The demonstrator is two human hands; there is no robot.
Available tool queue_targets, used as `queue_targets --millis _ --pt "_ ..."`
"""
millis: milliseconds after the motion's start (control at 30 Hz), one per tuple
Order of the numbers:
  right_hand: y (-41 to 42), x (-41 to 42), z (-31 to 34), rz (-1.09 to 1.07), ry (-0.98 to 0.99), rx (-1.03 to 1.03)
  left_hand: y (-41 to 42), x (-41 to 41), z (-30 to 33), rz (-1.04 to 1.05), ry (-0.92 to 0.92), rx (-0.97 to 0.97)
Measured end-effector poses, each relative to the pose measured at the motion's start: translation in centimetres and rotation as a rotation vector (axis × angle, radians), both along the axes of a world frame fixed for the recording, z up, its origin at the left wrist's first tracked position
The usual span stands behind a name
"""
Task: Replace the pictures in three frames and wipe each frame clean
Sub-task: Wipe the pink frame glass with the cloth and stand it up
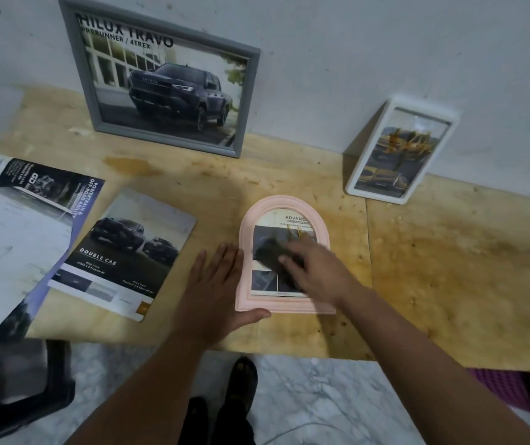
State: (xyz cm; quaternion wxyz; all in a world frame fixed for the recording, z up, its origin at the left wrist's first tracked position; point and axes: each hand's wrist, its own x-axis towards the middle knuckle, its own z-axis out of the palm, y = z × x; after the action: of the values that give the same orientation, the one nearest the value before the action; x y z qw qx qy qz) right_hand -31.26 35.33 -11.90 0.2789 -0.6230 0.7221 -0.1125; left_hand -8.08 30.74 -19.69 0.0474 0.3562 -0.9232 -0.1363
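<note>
Centrally, your pink arched frame [284,252] lies flat, face up, on the wooden table [449,268], near its front edge; the arch points toward the wall and the straight base toward you, so its long axis runs front to back. It holds a car print headed "ADVANC…". Your left hand [215,290] lies flat with straight fingers along the frame's left side, thumb against the lower left corner. Your right hand [316,271] rests on the glass and presses a dark cloth [270,253] against it; motion blur hides whether the fingers curl round the cloth.

Three frames are in view. The grey frame [164,78] leans upright against the wall and holds a pickup picture titled "HILUX TRAVO". The white frame [401,152] leans tilted against the wall at right and holds a yellowish picture. Left of the pink frame lie a "DOUBLE CAB" brochure [125,252] and a stack of loose sheets [23,232].
</note>
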Motion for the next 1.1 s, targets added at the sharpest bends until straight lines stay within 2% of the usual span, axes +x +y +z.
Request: queue_targets --millis 100,200,267,467,600,667,733,800,867,933,1100 --pt "-3.4 -2.0 -0.1 -0.169 0.111 -0.174 0.1 -0.1 -0.2 0.006 0.002 -0.023" --pt "-5.1 -1.5 -2.0 -0.066 0.345 -0.132 0.2 -0.2 -0.4 0.015 -0.001 -0.032" --pt "-4.5 -0.4 -3.4 0.006 0.408 -0.107 0.2 -0.2 -0.4 0.016 -0.011 -0.033" --pt "1.7 1.6 -3.7 0.153 0.349 -0.163 0.1 -0.2 -0.5 0.015 -0.037 -0.027" --pt "4.3 1.5 -2.4 0.275 0.205 -0.101 0.2 -0.1 -0.5 0.016 -0.03 -0.029" --pt "3.0 0.7 -1.3 0.231 0.098 -0.062 0.2 -0.1 -0.5 0.021 -0.029 -0.032" --pt "0.5 -0.3 -0.4 0.101 0.042 -0.136 0.2 -0.2 -0.4 0.025 -0.028 -0.024" --pt "-2.2 -1.0 -0.4 -0.033 0.092 -0.245 0.2 -0.2 -0.4 0.03 -0.035 -0.017" --pt "-4.1 -1.0 -1.2 -0.098 0.178 -0.232 0.2 -0.3 -0.3 0.028 -0.057 -0.012" --pt "-4.5 -0.1 -2.6 -0.079 0.232 -0.138 0.2 -0.3 -0.4 0.033 -0.063 -0.01" --pt "-0.6 1.7 -3.4 -0.022 0.225 -0.136 0.3 -0.3 -0.5 0.019 -0.065 -0.011"
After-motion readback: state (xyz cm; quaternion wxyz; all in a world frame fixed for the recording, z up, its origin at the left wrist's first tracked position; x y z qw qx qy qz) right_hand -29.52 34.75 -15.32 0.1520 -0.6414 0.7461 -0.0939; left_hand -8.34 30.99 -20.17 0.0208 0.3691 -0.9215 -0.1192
